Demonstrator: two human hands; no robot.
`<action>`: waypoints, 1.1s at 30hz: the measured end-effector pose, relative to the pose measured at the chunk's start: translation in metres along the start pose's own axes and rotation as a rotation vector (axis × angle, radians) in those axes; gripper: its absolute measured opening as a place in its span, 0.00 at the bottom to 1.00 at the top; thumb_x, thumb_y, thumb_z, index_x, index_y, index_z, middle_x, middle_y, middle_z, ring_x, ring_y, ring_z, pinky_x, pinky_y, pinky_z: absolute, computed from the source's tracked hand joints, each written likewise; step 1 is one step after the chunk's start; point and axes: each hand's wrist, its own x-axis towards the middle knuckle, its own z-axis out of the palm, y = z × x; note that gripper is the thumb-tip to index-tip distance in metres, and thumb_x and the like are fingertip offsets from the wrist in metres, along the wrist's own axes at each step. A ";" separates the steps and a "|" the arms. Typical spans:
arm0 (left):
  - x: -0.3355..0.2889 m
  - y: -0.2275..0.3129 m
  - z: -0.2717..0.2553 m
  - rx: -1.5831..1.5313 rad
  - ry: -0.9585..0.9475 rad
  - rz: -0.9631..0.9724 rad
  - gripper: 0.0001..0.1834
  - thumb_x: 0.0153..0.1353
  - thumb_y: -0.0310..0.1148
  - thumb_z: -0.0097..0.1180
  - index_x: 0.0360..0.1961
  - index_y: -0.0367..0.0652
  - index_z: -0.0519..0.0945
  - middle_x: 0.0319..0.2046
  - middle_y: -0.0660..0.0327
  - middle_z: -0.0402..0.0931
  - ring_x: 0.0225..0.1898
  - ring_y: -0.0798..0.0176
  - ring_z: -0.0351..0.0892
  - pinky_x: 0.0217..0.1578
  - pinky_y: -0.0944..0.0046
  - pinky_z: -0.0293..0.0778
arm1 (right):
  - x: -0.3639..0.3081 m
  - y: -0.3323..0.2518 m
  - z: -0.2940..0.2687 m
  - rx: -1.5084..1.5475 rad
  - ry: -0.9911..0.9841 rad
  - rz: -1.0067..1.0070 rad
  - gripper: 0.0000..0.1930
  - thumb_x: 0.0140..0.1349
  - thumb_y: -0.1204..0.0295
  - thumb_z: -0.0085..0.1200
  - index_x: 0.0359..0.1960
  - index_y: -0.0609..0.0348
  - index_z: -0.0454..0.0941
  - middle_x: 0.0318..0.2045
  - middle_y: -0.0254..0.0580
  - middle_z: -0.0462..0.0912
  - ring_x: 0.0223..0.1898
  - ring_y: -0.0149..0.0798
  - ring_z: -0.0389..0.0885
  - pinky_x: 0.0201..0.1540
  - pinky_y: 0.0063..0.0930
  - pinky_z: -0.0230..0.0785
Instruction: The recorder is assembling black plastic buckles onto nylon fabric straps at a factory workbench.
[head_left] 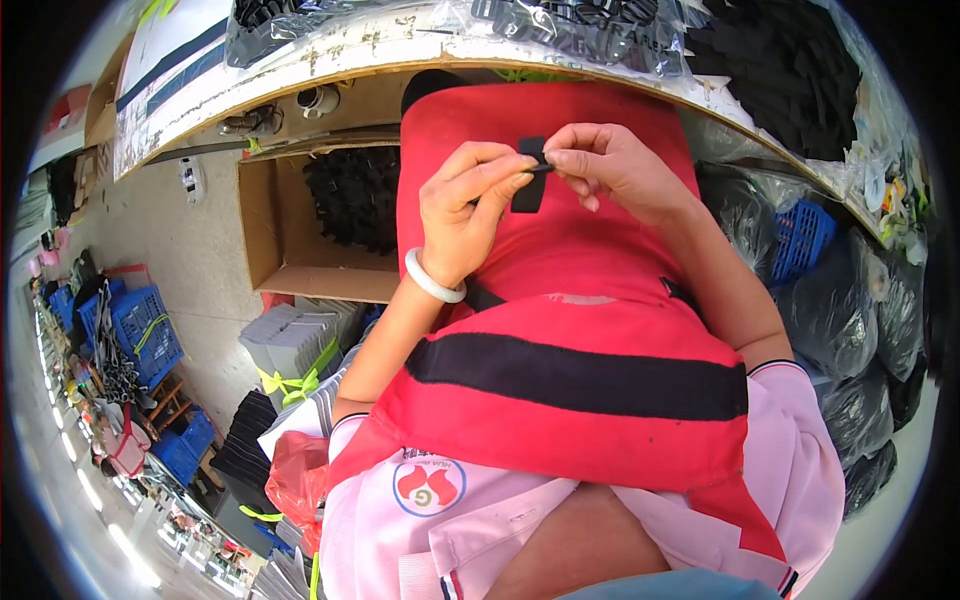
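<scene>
Starting at nine o'clock with blue crates across the floor, well apart from the hands. Closer in, between eight and nine, stacks of grey flat pieces with bright green ties. At ten o'clock, a cardboard box lying open below the tabletop, with dark pieces heaped inside.

At twelve o'clock, a left hand with a white bangle at the wrist, fingers narrowed to a pinch on a short black strap. Strap held just past twelve, above the red apron, between both hands. Crossing it at the pinch, a thin dark strip, too small to tell whether a separate part or a fold. Toward one o'clock, a right hand with thumb and forefinger pressed together at the strap's edge, remaining fingers loosely curled.

Probably midway through this one piece: strap in hand, fingerwork at the crossing apparently unfinished, nothing yet released. Between one and two, a heap of black pieces on the tabletop, with no sign of which, if any, count as done. At three, dark-filled plastic bags.
</scene>
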 end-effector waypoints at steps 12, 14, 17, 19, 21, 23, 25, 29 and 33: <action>-0.010 0.009 0.004 0.052 -0.100 0.176 0.10 0.54 0.16 0.62 0.39 0.36 0.83 0.40 0.57 0.76 0.36 0.64 0.79 0.35 0.69 0.76 | 0.003 -0.001 0.006 -0.071 0.138 -0.164 0.08 0.65 0.71 0.55 0.39 0.64 0.81 0.45 0.40 0.81 0.38 0.27 0.79 0.43 0.22 0.74; -0.010 0.011 0.005 0.137 -0.115 0.215 0.11 0.53 0.16 0.63 0.38 0.37 0.83 0.38 0.56 0.77 0.36 0.62 0.80 0.36 0.68 0.76 | 0.003 0.005 0.003 -0.103 0.161 -0.214 0.08 0.64 0.72 0.55 0.39 0.65 0.80 0.46 0.41 0.80 0.37 0.27 0.79 0.43 0.22 0.73; -0.012 0.012 0.005 0.158 -0.114 0.194 0.11 0.52 0.16 0.63 0.38 0.37 0.83 0.38 0.56 0.78 0.37 0.61 0.80 0.36 0.67 0.76 | 0.003 0.011 0.006 -0.127 0.210 -0.298 0.07 0.64 0.74 0.56 0.38 0.66 0.80 0.48 0.42 0.79 0.36 0.26 0.78 0.43 0.22 0.73; -0.012 0.009 0.005 0.180 -0.109 0.215 0.11 0.52 0.17 0.63 0.37 0.39 0.83 0.38 0.57 0.78 0.36 0.60 0.81 0.34 0.66 0.77 | 0.003 0.013 0.010 -0.122 0.237 -0.332 0.07 0.63 0.74 0.56 0.38 0.66 0.80 0.48 0.42 0.79 0.35 0.26 0.77 0.43 0.22 0.73; -0.012 0.009 0.004 0.201 -0.104 0.235 0.11 0.51 0.19 0.64 0.37 0.41 0.82 0.39 0.58 0.77 0.35 0.58 0.81 0.32 0.64 0.78 | 0.003 0.014 0.012 -0.091 0.250 -0.331 0.06 0.63 0.74 0.56 0.37 0.65 0.80 0.49 0.42 0.79 0.34 0.26 0.77 0.42 0.21 0.73; -0.014 0.013 0.004 0.207 -0.143 0.200 0.11 0.52 0.18 0.63 0.37 0.41 0.82 0.38 0.58 0.78 0.35 0.58 0.81 0.32 0.63 0.78 | 0.004 0.013 0.010 -0.072 0.221 -0.293 0.06 0.64 0.74 0.55 0.37 0.64 0.79 0.50 0.43 0.79 0.36 0.25 0.78 0.43 0.21 0.73; -0.016 0.011 0.005 0.196 -0.142 0.208 0.11 0.52 0.18 0.62 0.37 0.41 0.82 0.38 0.58 0.78 0.35 0.58 0.81 0.32 0.63 0.78 | 0.004 0.012 0.010 -0.053 0.190 -0.253 0.06 0.65 0.73 0.54 0.38 0.63 0.79 0.51 0.44 0.78 0.38 0.25 0.78 0.44 0.21 0.73; -0.020 0.010 0.004 0.153 -0.142 0.193 0.11 0.52 0.17 0.62 0.37 0.40 0.82 0.36 0.57 0.78 0.34 0.58 0.81 0.32 0.63 0.78 | 0.004 0.011 0.011 -0.002 0.191 -0.217 0.08 0.64 0.70 0.56 0.37 0.63 0.79 0.44 0.41 0.82 0.34 0.24 0.77 0.39 0.20 0.72; -0.022 0.011 0.004 0.120 -0.137 0.155 0.10 0.53 0.16 0.61 0.36 0.39 0.82 0.36 0.57 0.78 0.34 0.59 0.81 0.32 0.64 0.78 | 0.007 0.016 0.011 -0.006 0.222 -0.192 0.08 0.64 0.69 0.57 0.38 0.61 0.79 0.35 0.35 0.82 0.34 0.23 0.77 0.35 0.19 0.72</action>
